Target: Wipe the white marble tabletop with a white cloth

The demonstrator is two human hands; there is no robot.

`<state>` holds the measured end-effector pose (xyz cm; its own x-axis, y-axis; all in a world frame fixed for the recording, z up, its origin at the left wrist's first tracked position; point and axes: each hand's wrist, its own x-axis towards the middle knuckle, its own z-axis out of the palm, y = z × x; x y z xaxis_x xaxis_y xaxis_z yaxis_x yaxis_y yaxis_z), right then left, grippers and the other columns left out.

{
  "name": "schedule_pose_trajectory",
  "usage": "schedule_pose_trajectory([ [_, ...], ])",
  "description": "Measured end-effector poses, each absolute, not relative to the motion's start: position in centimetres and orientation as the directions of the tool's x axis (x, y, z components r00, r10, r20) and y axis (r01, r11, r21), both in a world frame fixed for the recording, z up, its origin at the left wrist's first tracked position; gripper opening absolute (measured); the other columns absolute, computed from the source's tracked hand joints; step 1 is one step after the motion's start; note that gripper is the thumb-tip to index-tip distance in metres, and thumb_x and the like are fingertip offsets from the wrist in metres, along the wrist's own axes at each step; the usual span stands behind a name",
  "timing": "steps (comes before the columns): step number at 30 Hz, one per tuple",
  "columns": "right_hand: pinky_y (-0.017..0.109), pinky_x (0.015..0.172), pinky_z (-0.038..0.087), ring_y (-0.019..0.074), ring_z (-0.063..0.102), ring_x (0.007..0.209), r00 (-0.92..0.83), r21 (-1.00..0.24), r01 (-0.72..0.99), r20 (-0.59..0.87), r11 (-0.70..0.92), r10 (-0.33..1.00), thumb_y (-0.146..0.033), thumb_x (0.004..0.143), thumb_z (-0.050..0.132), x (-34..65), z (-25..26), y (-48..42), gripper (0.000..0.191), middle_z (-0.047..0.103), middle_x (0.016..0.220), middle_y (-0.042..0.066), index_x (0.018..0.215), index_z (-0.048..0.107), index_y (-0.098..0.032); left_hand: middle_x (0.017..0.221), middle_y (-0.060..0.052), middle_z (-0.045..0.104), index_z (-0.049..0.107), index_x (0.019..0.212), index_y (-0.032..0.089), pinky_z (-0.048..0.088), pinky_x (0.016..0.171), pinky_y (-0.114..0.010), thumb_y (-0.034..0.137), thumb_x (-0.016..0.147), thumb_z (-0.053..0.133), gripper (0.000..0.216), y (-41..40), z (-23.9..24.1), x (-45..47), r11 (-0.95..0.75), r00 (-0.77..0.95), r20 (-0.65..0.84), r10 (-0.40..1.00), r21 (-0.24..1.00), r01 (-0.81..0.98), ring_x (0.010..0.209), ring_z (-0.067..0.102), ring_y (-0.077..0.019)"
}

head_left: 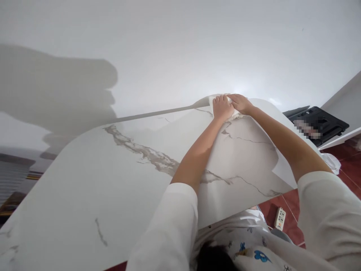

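White marble-patterned tabletop point(84, 180) spreads from the lower left to right of centre, where, by its far edge, the left hand point(222, 108) presses on a crumpled white cloth point(236, 116) and the right hand point(240, 103) bears on it alongside; whether either grips it, I cannot tell. Wiping seems the step in hand; the next stroke likely calls for steady pressure along that edge.

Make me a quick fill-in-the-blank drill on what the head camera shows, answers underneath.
1. The left hand and right hand both rest on a white cloth by the tabletop's ____ (near or far) edge.
2. The power strip lies on a tiled floor coloured ____.
3. A printed flower on the clothing is coloured ____.

Missing words: far; red; blue.
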<state>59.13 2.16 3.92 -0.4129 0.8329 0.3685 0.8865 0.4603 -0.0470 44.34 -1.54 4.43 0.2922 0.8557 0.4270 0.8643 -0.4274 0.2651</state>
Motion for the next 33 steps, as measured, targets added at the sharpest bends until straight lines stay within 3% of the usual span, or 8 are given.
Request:
schedule_pose_trajectory([
  [18,0.050,0.109,0.032,0.0305,0.042,0.130,-0.461,-0.065,0.855,0.358,0.514,0.812,-0.039,0.092,0.021,58.4,3.4,-14.4,0.060,0.049,0.141,0.017,0.138,0.044,-0.008,0.133,-0.018,0.051,0.043,0.133,0.009,0.027,0.108,-0.045,0.022,0.090,0.035,0.046,-17.3,4.1,43.1,-0.457,0.320,0.417,0.851,0.287,0.842,0.130,0.039,-0.0322],
  [33,0.052,0.110,0.033,0.0281,0.042,0.132,-0.487,-0.066,0.840,0.348,0.539,0.801,-0.040,0.094,0.021,59.3,3.4,-26.0,0.055,0.048,0.142,0.011,0.141,0.040,-0.019,0.140,-0.021,0.044,0.037,0.138,0.002,0.024,0.113,-0.046,0.024,0.091,0.035,0.052,-28.3,4.2,43.9,-0.463,0.366,0.349,0.863,0.252,0.850,0.136,0.032,-0.0347],
])
